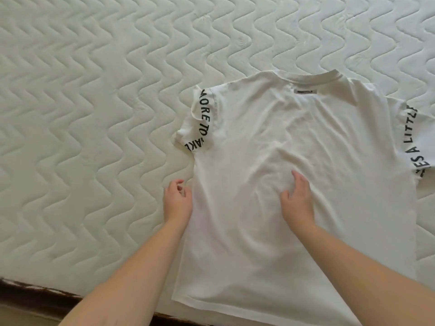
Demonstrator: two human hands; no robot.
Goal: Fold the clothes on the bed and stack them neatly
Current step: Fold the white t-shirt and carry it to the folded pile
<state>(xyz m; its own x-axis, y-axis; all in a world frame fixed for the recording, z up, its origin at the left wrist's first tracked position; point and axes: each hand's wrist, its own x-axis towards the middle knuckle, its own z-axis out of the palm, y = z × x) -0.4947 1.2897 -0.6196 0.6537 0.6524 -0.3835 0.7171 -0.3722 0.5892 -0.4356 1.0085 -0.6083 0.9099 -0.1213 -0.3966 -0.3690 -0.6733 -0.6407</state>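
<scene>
A white T-shirt (294, 147) lies spread flat on the bed, collar away from me, with black lettering on both sleeves. The left sleeve (200, 118) is crumpled; the right sleeve (414, 137) runs off the frame's edge. My left hand (177, 198) is at the shirt's left side seam, fingers loosely curled beside the fabric edge; whether it pinches the edge cannot be told. My right hand (297, 198) rests on the middle of the shirt, fingers pressing into the cloth, which bunches a little around them.
The quilted white mattress (94, 114) with a wavy stitch pattern stretches to the left and beyond the shirt. A dark wooden bed frame edge (35, 292) runs along the near bottom left.
</scene>
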